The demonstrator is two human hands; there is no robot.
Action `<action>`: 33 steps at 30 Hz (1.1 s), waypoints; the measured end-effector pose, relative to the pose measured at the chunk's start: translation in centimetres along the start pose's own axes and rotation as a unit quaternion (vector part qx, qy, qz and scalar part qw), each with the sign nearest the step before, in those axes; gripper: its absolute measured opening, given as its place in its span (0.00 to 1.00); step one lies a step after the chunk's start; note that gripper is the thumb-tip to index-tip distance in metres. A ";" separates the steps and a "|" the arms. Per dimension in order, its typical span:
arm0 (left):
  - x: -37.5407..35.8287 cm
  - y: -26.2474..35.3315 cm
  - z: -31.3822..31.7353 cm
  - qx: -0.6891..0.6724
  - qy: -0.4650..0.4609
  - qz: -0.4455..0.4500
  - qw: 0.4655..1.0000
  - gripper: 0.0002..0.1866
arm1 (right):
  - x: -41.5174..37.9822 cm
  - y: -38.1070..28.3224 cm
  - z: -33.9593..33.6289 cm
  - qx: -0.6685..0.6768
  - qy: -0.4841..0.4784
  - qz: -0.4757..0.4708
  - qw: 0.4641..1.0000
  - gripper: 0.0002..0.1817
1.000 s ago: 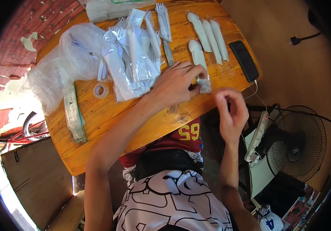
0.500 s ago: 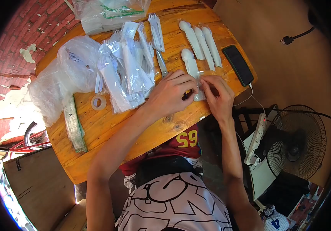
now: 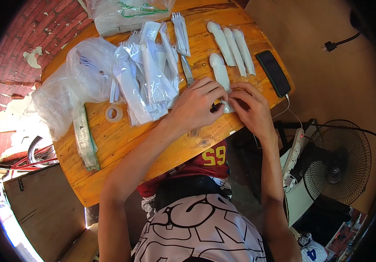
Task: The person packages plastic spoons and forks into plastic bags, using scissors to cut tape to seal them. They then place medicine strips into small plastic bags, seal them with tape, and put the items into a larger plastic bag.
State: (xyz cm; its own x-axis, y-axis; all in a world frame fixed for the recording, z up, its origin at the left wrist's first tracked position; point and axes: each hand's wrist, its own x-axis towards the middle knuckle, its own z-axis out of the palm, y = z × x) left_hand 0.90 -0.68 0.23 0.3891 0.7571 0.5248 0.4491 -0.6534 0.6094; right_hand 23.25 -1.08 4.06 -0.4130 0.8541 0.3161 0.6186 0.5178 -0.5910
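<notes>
A white plastic spoon in a clear sleeve (image 3: 220, 74) lies on the wooden table with its bowl pointing away from me. My left hand (image 3: 200, 101) has thumb and fingers pinched at the left side of the sleeve's near end. From the right, my right hand (image 3: 251, 107) pinches the same clear plastic, its fingertips close to the left ones. Under my left hand, scissors (image 3: 187, 70) show a metal blade; a black part, perhaps their handle, peeks out by the thumb. Several more wrapped spoons (image 3: 232, 50) lie just beyond.
Left of my hands is a pile of wrapped white forks (image 3: 146, 83), with a clear plastic bag (image 3: 87, 65) beside it. A tape roll (image 3: 113, 114) and a long plastic packet (image 3: 85, 139) lie nearer. A charging phone (image 3: 274, 73) rests at the right edge; a fan (image 3: 336, 161) stands beyond.
My right hand has shifted slightly right and down, its fingers curling more at the sleeve's end. My left hand stays at the sleeve. The whole view has shifted slightly.
</notes>
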 end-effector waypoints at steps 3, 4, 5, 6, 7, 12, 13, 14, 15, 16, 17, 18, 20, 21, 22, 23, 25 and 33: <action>0.0 0.3 -0.1 0.003 0.002 -0.010 1.000 0.12 | -0.1 -0.1 -0.2 -0.006 -0.009 0.003 1.000 0.08; 0.0 0.4 -0.1 0.005 0.003 -0.014 1.000 0.13 | -0.1 -0.1 -0.2 -0.008 -0.010 0.003 1.000 0.08; 0.0 0.4 -0.1 0.006 0.006 -0.011 1.000 0.13 | 0.0 -0.1 -0.2 -0.004 -0.013 0.005 1.000 0.08; 0.0 0.4 0.0 0.008 0.010 -0.008 1.000 0.14 | 0.0 -0.1 -0.2 0.000 -0.016 0.006 1.000 0.09; 0.0 0.4 0.1 0.009 0.013 -0.006 1.000 0.14 | 0.0 0.0 -0.2 0.004 -0.019 0.008 1.000 0.09; -0.1 0.7 0.1 0.039 0.007 -0.010 0.999 0.15 | -0.3 -0.1 -0.4 0.016 -0.032 0.031 0.999 0.10; -0.1 0.7 0.2 0.047 0.005 -0.012 0.999 0.15 | -0.3 -0.2 -0.4 0.017 -0.035 0.035 0.999 0.11; -0.1 0.8 0.1 0.054 0.005 -0.014 0.998 0.15 | -0.4 -0.2 -0.4 0.020 -0.037 0.042 0.998 0.11; -0.1 0.9 0.1 0.060 0.005 -0.015 0.998 0.15 | -0.5 -0.2 -0.4 0.023 -0.038 0.049 0.998 0.11; -0.2 1.0 0.1 0.067 0.005 -0.017 0.998 0.15 | -0.6 -0.2 -0.4 0.026 -0.040 0.056 0.997 0.12; -0.2 1.0 0.1 0.074 0.004 -0.018 0.997 0.16 | -0.7 -0.3 -0.4 0.018 -0.038 0.053 0.998 0.12; -0.2 1.0 0.1 0.080 0.002 -0.020 0.997 0.16 | -0.8 -0.4 -0.4 0.010 -0.037 0.049 0.998 0.13; -0.3 1.1 0.2 0.092 0.001 -0.022 0.995 0.17 | -1.1 -0.6 -0.4 -0.001 -0.036 0.045 0.998 0.13; -0.3 1.1 0.2 0.098 0.000 -0.021 0.995 0.17 | -1.3 -0.7 -0.3 -0.004 -0.036 0.044 0.998 0.14; -0.2 1.2 0.2 0.104 0.000 -0.021 0.994 0.18 | -1.5 -0.9 -0.2 -0.008 -0.035 0.043 0.998 0.14; -0.3 1.2 0.2 0.106 -0.003 -0.020 0.994 0.18 | -1.7 -1.0 -0.2 -0.019 -0.031 0.037 0.999 0.14; -0.3 1.2 0.2 0.110 -0.009 -0.017 0.994 0.19 | -2.1 -1.3 -0.1 -0.041 -0.023 0.026 0.999 0.15; -0.4 1.3 0.5 0.127 -0.004 -0.020 0.992 0.19 | -4.2 -2.3 -0.3 -0.059 -0.008 0.032 0.998 0.12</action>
State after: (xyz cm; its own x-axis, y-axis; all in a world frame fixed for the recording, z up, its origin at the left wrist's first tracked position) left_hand 1.70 -1.82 0.50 0.3723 0.7836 0.4974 0.6518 -0.6022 0.4609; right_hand 23.80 -5.82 4.30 -0.3803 0.8852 0.2681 0.7183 0.4653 -0.5173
